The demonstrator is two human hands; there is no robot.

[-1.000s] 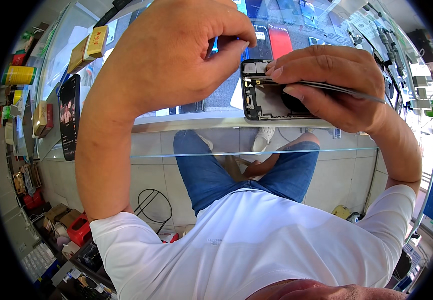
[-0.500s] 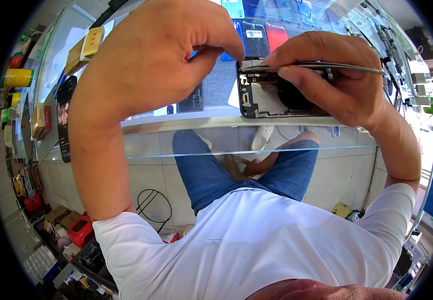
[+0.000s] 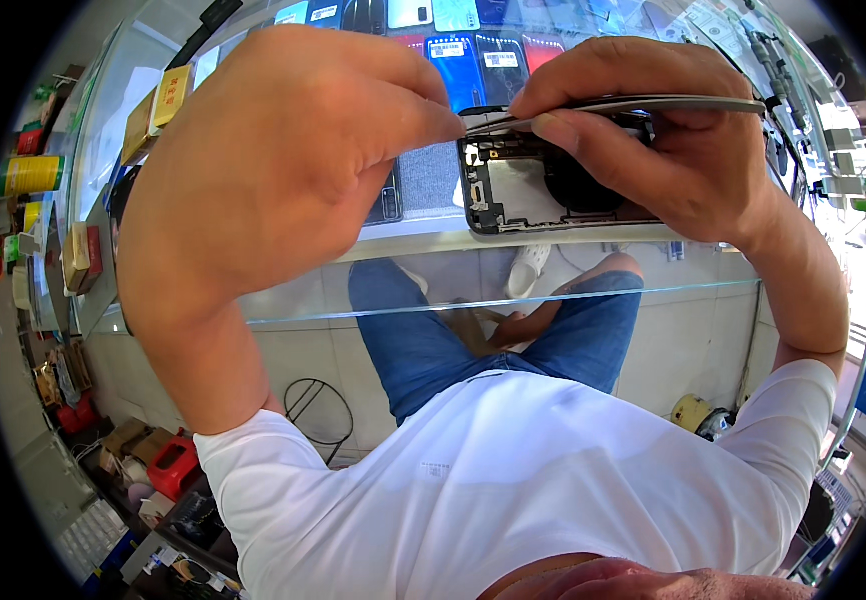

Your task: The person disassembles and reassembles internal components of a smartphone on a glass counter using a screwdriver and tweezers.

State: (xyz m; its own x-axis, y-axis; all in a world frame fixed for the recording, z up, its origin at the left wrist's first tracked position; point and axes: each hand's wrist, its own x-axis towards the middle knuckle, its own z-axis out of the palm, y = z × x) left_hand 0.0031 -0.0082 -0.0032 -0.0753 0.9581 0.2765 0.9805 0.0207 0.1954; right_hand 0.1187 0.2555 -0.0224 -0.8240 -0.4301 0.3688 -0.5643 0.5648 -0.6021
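An opened phone (image 3: pixel 516 188), its inner parts bare, lies at the near edge of the glass counter. My right hand (image 3: pixel 678 150) grips metal tweezers (image 3: pixel 698 103) between thumb and fingers, above the phone. The tweezers' tips point left to the phone's upper left corner. There the fingertips of my left hand (image 3: pixel 283 165) are pinched together, right beside the tips. Whatever sits between those fingertips, if anything, is hidden. The right part of the phone is covered by my right hand.
Under the glass are a blue phone (image 3: pixel 455 78), a black phone (image 3: pixel 501 66) and several others. A yellow box (image 3: pixel 172 95) stands on the left, with a yellow spool (image 3: pixel 31 175) farther out. The counter's glass edge (image 3: pixel 513 302) runs above my knees.
My left thumb and index finger have closed into a pinch and come to the tweezers' tips. The right hand keeps its grip on the tweezers. The whole view has shifted slightly.
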